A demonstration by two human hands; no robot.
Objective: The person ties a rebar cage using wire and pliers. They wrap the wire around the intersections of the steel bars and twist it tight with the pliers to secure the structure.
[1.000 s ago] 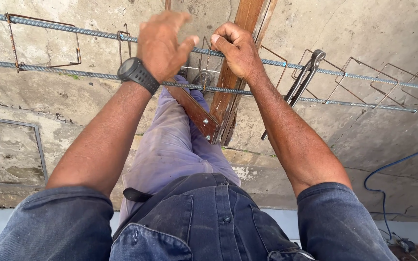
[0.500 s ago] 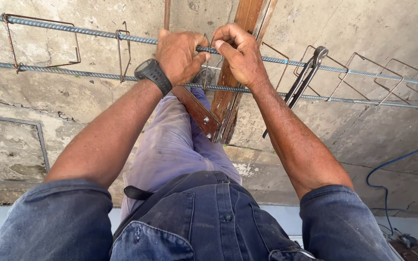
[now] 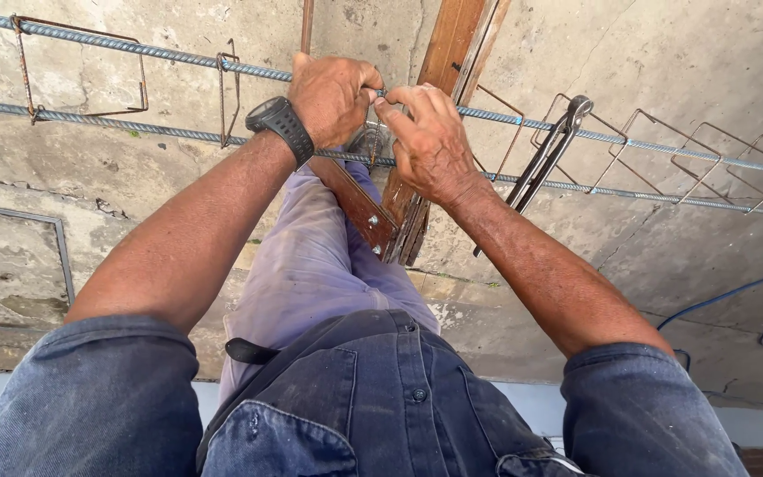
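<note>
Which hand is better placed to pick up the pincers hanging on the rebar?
Probably the right hand. The pincers hang on the upper bar just to its right, while the left hand is farther away, on the other side of the right hand.

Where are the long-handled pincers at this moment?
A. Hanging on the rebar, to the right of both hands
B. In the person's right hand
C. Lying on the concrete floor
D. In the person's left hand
A: the pincers hang from the upper rebar, apart from the right hand and left hand, which meet at the bar.
</note>
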